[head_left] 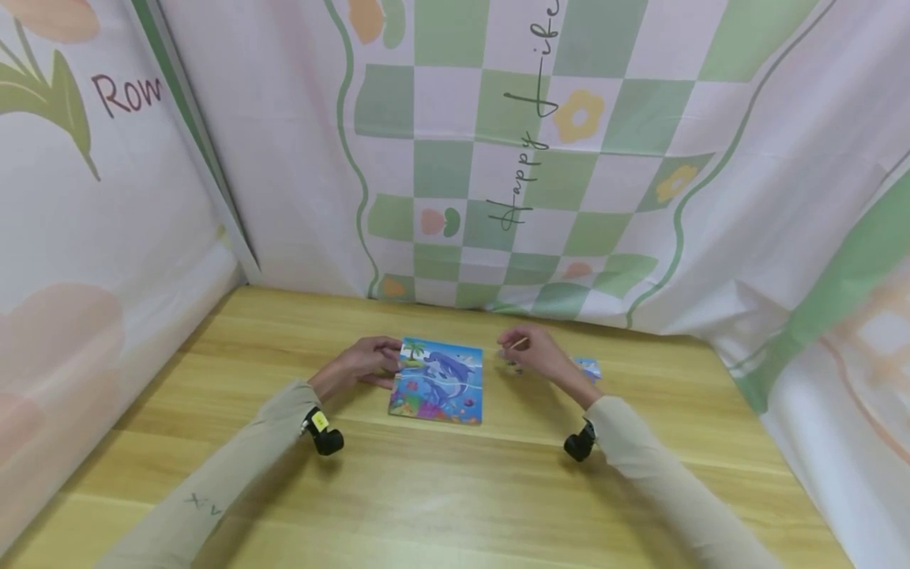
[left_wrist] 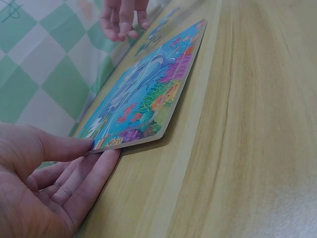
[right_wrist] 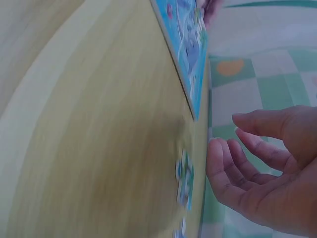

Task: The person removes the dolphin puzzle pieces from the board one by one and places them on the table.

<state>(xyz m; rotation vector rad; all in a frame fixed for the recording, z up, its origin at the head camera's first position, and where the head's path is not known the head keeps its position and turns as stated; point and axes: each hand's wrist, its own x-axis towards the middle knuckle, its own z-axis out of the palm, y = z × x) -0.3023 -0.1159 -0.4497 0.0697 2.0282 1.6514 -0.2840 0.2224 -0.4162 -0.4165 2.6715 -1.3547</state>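
Observation:
A dolphin jigsaw puzzle (head_left: 441, 383) in a flat square board lies on the wooden table, showing blue sea, coral and a palm tree. At its left edge, my left hand (head_left: 364, 362) pinches the board; in the left wrist view the thumb lies on top and fingers pass under the rim. My right hand (head_left: 540, 354) hovers to the right of the board, fingers loosely bent, and the right wrist view shows nothing between them. Loose puzzle pieces (right_wrist: 185, 181) lie on the table below that hand. Farther right is a blue piece (head_left: 588, 368), partly hidden by the right wrist.
The wooden table (head_left: 426, 498) extends in front of the board and to both sides. A checked green-and-white curtain (head_left: 498, 174) hangs along the back edge, with more printed cloth (head_left: 92, 300) on the left. Each wrist carries a small black camera (head_left: 329, 439).

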